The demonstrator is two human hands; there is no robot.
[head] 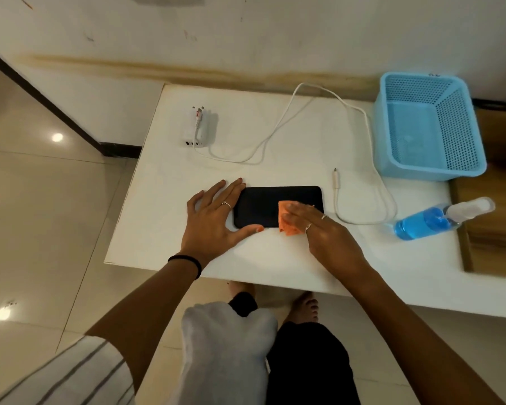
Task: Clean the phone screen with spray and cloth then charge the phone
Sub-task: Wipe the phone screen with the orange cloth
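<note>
A black phone point(263, 204) lies flat, screen up, near the front of the white table point(275, 135). My left hand point(212, 222) rests spread against the phone's left end, thumb along its near edge. My right hand point(319, 226) presses an orange cloth point(287, 219) flat onto the right part of the screen. A white charger block point(195, 128) stands at the back left, and its white cable point(278, 127) loops across the table. The cable's free plug point(337, 178) lies just right of the phone. A spray bottle point(438, 219) of blue liquid lies on its side at the right.
An empty blue mesh basket point(403, 168) stands at the back right corner, by the wall. The table's front edge runs just below my hands. A wooden surface point(491, 229) adjoins the table on the right. My feet show on the tiled floor under the table.
</note>
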